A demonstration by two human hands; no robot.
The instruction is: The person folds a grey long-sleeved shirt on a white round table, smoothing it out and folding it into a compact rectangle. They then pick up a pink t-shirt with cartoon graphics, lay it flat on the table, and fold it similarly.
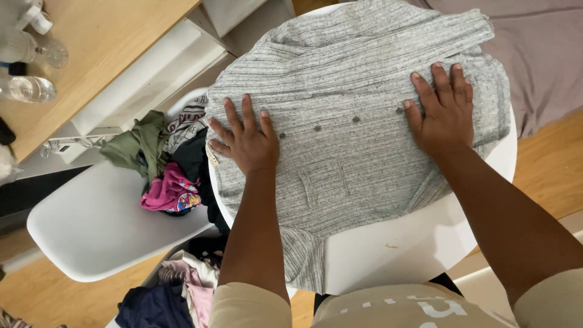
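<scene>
2 hands flat, fingers spread, gripping nothing: left hand (pixel 246 138) & right hand (pixel 445 111) press on grey ribbed top (pixel 346 109) spread over round white surface (pixel 388 249); clothes pile (pixel 173 170) on white chair (pixel 91 225) at left

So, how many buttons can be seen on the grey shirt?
4. The buttons lie in a row across the grey ribbed shirt, between the two hands: one beside the left hand, two in the middle, one beside the right thumb. More may be hidden under the hands.
</scene>
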